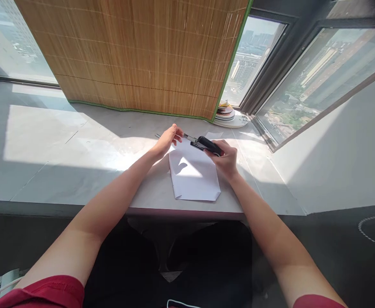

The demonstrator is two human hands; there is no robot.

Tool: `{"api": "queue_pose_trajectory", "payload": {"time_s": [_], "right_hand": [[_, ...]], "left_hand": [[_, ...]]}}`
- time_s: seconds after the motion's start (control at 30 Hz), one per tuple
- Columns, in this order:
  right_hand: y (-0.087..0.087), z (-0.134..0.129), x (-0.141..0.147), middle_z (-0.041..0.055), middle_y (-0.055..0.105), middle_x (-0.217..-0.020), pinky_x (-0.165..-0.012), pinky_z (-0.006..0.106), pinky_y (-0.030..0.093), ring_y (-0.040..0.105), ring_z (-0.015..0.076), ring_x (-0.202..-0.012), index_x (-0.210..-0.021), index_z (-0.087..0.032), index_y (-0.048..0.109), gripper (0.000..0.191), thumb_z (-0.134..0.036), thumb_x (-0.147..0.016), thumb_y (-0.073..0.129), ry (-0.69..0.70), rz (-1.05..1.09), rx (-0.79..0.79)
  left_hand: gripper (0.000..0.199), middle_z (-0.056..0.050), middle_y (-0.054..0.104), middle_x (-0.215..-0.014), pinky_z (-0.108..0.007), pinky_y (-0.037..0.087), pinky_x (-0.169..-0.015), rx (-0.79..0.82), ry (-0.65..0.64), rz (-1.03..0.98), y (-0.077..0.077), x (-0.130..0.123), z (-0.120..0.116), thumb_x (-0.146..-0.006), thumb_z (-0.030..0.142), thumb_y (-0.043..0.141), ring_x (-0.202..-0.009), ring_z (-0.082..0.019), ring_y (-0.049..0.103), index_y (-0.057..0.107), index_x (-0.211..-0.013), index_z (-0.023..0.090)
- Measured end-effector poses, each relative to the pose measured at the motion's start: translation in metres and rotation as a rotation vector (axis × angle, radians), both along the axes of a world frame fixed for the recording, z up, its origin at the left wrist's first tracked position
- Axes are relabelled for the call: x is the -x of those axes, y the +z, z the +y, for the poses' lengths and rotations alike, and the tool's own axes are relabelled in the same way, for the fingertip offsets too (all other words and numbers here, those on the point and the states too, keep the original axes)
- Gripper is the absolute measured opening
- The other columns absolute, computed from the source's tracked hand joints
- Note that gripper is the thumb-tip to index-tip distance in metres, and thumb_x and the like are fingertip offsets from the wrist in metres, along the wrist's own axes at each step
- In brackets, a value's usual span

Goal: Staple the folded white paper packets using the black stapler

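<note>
My right hand [227, 158] is wrapped around a black stapler [209, 145], holding it above the sheets of paper. A narrow metal piece [190, 137] sticks out of the stapler's front end, toward the left. At the tip of that piece are the bent fingers of my left hand [168, 140], closed on it as far as I can see. Below both hands lies white paper [195, 179] with folded lower corners, and the stapler's shadow falls across it. A thin grey rod-like thing [157, 135] shows just behind my left hand, too small to name.
The pale tiled ledge [62, 179] has its front edge close to my lap. A bamboo blind [142, 55] hangs at the back. Stacked plates or dishes [225, 113] stand in the corner by the right window [325, 77]. A white wall [341, 162] bounds the right side.
</note>
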State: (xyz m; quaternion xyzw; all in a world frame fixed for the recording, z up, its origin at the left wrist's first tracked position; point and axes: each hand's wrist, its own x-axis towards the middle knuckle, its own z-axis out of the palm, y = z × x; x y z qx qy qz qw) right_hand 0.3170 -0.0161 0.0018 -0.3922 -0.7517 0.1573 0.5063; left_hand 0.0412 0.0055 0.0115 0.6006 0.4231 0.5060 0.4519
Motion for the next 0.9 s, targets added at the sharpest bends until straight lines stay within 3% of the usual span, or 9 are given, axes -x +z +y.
{"api": "queue_pose_trajectory", "payload": {"time_s": [0.1, 0.23, 0.4, 0.57, 0.73, 0.8, 0.9], "right_hand": [[0.004, -0.004, 0.000, 0.0082, 0.079, -0.120, -0.099, 0.056, 0.057, 0.068, 0.0332, -0.114, -0.123, -0.034, 0.079, 0.026, -0.039, -0.098, 0.074, -0.004, -0.088, -0.155], [-0.002, -0.004, -0.002, 0.0029, 0.078, -0.128, -0.111, 0.063, 0.049, 0.065, 0.0343, -0.118, -0.132, -0.043, 0.075, 0.032, -0.035, -0.102, 0.070, 0.064, -0.271, -0.225], [-0.003, -0.006, -0.004, -0.0031, 0.079, -0.123, -0.114, 0.058, 0.045, 0.065, 0.0296, -0.117, -0.131, -0.050, 0.073, 0.030, -0.034, -0.108, 0.063, 0.121, -0.431, -0.251], [0.001, -0.013, -0.001, -0.0010, 0.077, -0.127, -0.117, 0.059, 0.044, 0.064, 0.0304, -0.121, -0.136, -0.048, 0.071, 0.034, -0.033, -0.106, 0.068, 0.140, -0.459, -0.227], [0.000, -0.008, 0.003, 0.0050, 0.078, -0.118, -0.105, 0.060, 0.052, 0.067, 0.0340, -0.115, -0.126, -0.040, 0.077, 0.029, -0.031, -0.099, 0.072, -0.055, -0.195, -0.190], [-0.003, -0.002, 0.001, 0.0073, 0.077, -0.113, -0.091, 0.053, 0.058, 0.069, 0.0330, -0.108, -0.123, -0.033, 0.078, 0.029, -0.037, -0.094, 0.077, -0.077, -0.046, -0.090], [-0.008, 0.006, -0.001, 0.0060, 0.077, -0.102, -0.077, 0.043, 0.059, 0.072, 0.0285, -0.093, -0.116, -0.025, 0.080, 0.039, -0.046, -0.084, 0.086, 0.076, 0.059, 0.130]], "left_hand": [[0.077, -0.018, 0.073, -0.111, -0.047, 0.058, -0.095, 0.235, -0.104, -0.308, -0.002, -0.020, -0.002, -0.096, 0.090, 0.037, -0.115, -0.034, 0.071, 0.066, -0.107, 0.019], [0.078, -0.021, 0.076, -0.113, -0.051, 0.059, -0.105, 0.380, -0.243, -0.472, -0.002, -0.028, -0.008, -0.097, 0.087, 0.039, -0.123, -0.037, 0.070, 0.068, -0.114, 0.017], [0.065, -0.020, 0.077, -0.106, -0.051, 0.061, -0.106, 0.461, -0.235, -0.502, -0.007, -0.026, -0.006, -0.103, 0.075, 0.045, -0.122, -0.036, 0.072, 0.071, -0.107, 0.015], [0.042, -0.018, 0.078, -0.108, -0.048, 0.063, -0.103, 0.515, -0.181, -0.544, -0.013, -0.025, -0.002, -0.106, 0.054, 0.054, -0.119, -0.032, 0.073, 0.072, -0.103, 0.015], [0.015, -0.016, 0.077, -0.111, -0.046, 0.055, -0.120, 0.447, -0.057, -0.629, -0.015, -0.012, 0.006, -0.096, 0.020, 0.059, -0.126, -0.028, 0.070, 0.070, -0.104, 0.014], [0.027, -0.017, 0.076, -0.117, -0.047, 0.050, -0.125, 0.381, 0.031, -0.671, -0.014, -0.005, 0.011, -0.087, 0.008, 0.058, -0.132, -0.029, 0.068, 0.069, -0.111, 0.012], [0.040, -0.017, 0.073, -0.127, -0.048, 0.046, -0.128, 0.276, 0.140, -0.675, -0.010, 0.002, 0.014, -0.081, -0.002, 0.055, -0.137, -0.028, 0.066, 0.067, -0.117, 0.012]]}}
